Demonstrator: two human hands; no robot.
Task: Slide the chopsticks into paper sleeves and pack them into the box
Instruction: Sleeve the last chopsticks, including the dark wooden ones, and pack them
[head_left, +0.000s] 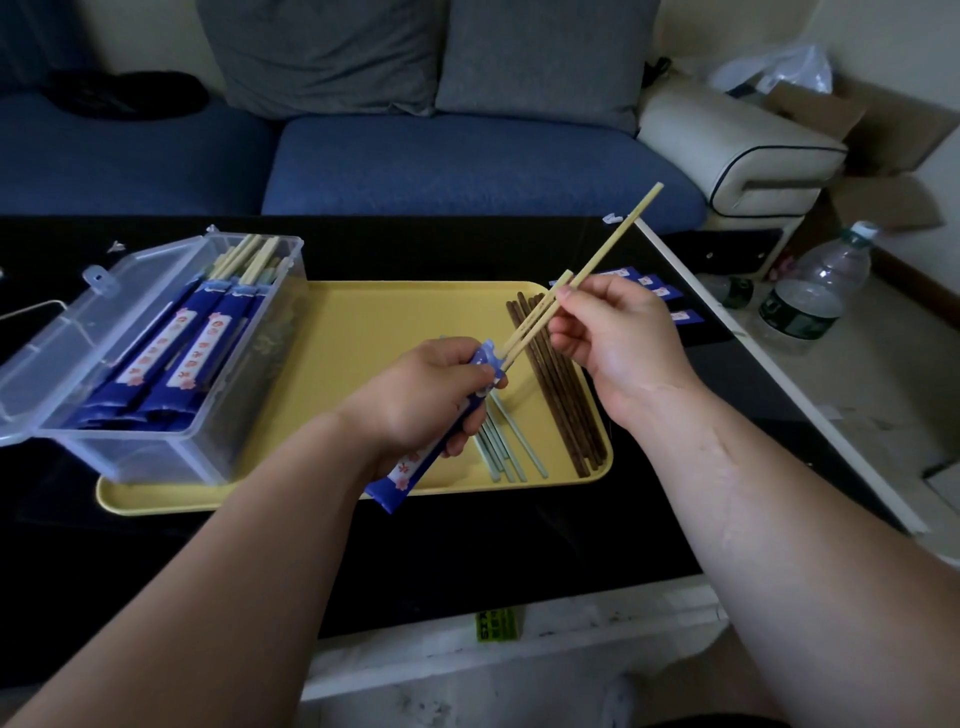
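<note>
The left hand (431, 395) has its grip closed round the upper part of a blue paper sleeve (402, 470). The fingers curl round it, and the sleeve's lower end sticks out beneath the grip, towards the person. The right hand (613, 332) pinches a pair of pale chopsticks (597, 260) between thumb and fingertips, partway along their length. Their lower tips meet the sleeve's open mouth, right at the left grip. One stick runs on well past the right grip, up and away, while the other ends just beyond it.

Well off to the left of the left grip stands a clear plastic box (93, 358) with its lid thrown back. It rests on the left end of a yellow tray (389, 322) and is packed with sleeved chopsticks whose bare ends poke out at the far side. Dark brown chopsticks (566, 395) lie on the tray below the right grip, and pale green chopsticks (506, 447) lie just under and beside the left grip. A few spare sleeves (660, 296) lie just beyond the right grip on the black counter (467, 561). A plastic bottle (815, 291) stands well out to the right of the right grip, past the counter's edge.
</note>
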